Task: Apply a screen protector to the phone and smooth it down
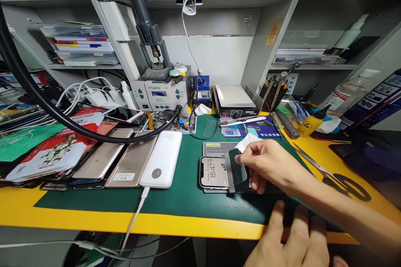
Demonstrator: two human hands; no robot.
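Note:
A phone (214, 172) with a lit lock screen lies face up on a grey perforated plate (216, 149). My right hand (261, 162), reaching in from the right, pinches a dark, see-through screen film (240, 169) between thumb and fingers. This film has a grey strip along its left edge and covers the right part of the phone's screen. A white piece (247, 142) shows behind my fingers, its kind unclear. Closer to me, my left hand (290, 240) has its fingers stretched apart at the table's front edge and holds nothing that I can see.
Scissors (332, 173) lie to the right. A white power bank (161, 159) with a cable sits left, beside stacked phones (103, 158). A black hose (94, 137) arches over them. Behind stand a soldering station (163, 94) and a heating plate (234, 96).

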